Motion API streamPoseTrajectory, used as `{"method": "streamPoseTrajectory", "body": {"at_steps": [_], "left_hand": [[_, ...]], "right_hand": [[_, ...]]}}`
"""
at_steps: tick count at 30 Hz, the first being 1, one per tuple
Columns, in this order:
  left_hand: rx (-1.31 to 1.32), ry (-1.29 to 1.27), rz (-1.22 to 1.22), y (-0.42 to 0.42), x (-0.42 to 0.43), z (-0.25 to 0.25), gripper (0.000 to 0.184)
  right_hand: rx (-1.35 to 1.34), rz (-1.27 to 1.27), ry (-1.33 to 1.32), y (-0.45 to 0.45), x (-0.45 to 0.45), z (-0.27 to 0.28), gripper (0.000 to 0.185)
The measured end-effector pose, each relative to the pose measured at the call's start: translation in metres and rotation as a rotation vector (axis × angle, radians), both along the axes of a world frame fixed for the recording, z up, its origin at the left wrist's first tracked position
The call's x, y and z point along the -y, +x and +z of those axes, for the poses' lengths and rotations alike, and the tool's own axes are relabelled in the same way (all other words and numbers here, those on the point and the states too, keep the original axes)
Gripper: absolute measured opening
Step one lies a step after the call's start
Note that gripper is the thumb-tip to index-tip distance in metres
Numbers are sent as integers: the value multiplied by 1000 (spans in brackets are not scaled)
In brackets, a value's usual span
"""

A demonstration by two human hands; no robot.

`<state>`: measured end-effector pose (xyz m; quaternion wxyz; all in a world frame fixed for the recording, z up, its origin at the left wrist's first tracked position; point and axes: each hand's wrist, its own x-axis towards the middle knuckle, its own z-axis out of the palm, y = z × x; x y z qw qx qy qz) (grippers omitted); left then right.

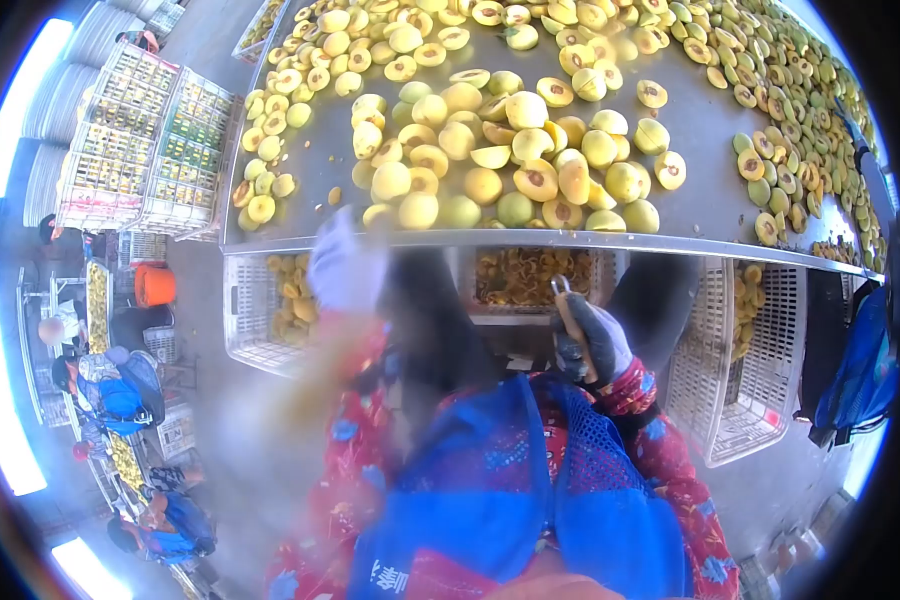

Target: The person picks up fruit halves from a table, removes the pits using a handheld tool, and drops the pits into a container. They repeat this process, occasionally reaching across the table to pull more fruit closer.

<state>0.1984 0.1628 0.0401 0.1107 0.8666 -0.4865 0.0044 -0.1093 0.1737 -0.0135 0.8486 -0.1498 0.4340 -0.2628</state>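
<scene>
My right hand [595, 345], in a dark grey and white glove, is closed around a wooden-handled tool with a metal loop tip [576, 325]. It is held in front of my blue vest, below the table edge. My left hand [346, 262], in a pale glove, is smeared by motion at the table's front edge; its fingers cannot be made out. Past both hands, a pile of yellow-green halved fruits, like peaches [535, 180], lies on the metal table [315, 170]. Several show brown pits or hollows on their cut faces.
Below the table edge stand a left white crate [247, 310] with yellow fruit pieces, a middle crate [530, 318] with brownish scraps, and a right crate [710, 350] with more fruit. Stacked crates [120, 130], an orange bucket [154, 284] and people [120, 395] are at left.
</scene>
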Motion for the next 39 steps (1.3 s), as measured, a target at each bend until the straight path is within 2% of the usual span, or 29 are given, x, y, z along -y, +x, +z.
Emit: {"method": "streamPoseTrajectory", "body": {"at_steps": [1,2,3,5,8,11,12,13,15,17,19,21,25,27,28,31,32,33,34,35,36,37,39], "left_hand": [[31,75,-61,-6,20,-13,64],[18,291,-121,-10,40,-25,66],[-33,389,-124,-18,54,-34,65],[-21,354,-188,-19,67,-34,60],[-244,29,-320,8,57,-48,48],[-1328,-37,-40,-8,36,-24,35],[-1687,-159,-43,-9,21,-30,33],[-1709,-208,23,-19,13,-38,35],[-1751,-299,154,-66,9,-15,39],[-1732,-45,-225,-70,3,-11,40],[-1936,-186,-165,-78,1,-29,35],[-1863,-251,-191,-82,-2,-39,36],[-1715,-406,-302,-88,-11,-41,39],[-1488,-573,-416,-94,-16,-43,42],[-1369,-653,-470,-94,-18,-44,43],[-2011,-645,-44,-83,-18,-58,49],[-1601,-598,-250,-74,-28,-78,52],[-1166,-585,-361,-69,-33,-78,55],[-1013,-487,-404,-65,-36,-77,55],[-597,-440,-576,-56,-34,-78,56],[-159,-457,-680,-48,-32,-77,58],[-335,-470,-646,-51,-29,-76,57],[-689,-484,-565,-66,-22,-59,57]], "right_hand": [[-60,19,-122,4,-2,-5,37],[-120,35,-244,10,-4,-8,37],[-88,90,-195,6,-2,0,36],[-62,157,-171,6,1,18,36],[-53,154,-213,6,-1,25,32],[-100,146,-416,19,8,36,26],[-218,219,-489,22,15,37,30],[-334,157,-745,30,23,33,35],[-573,21,-1255,51,34,16,44],[-582,37,-1080,60,43,10,50],[-522,-7,-931,63,45,10,53],[-388,-96,-807,64,42,9,52],[-378,-66,-667,63,39,12,42],[-300,-57,-454,63,43,25,37],[-216,-172,-332,69,44,23,29],[-286,-296,-360,67,62,13,29],[-239,-362,-401,65,70,16,29],[-305,-263,-522,59,79,38,28],[-360,-241,-568,55,80,39,25],[-415,-220,-615,51,81,38,22],[-602,-40,-899,46,74,25,19],[-804,85,-1187,42,67,13,17],[-741,267,-1199,49,36,40,16]]}}
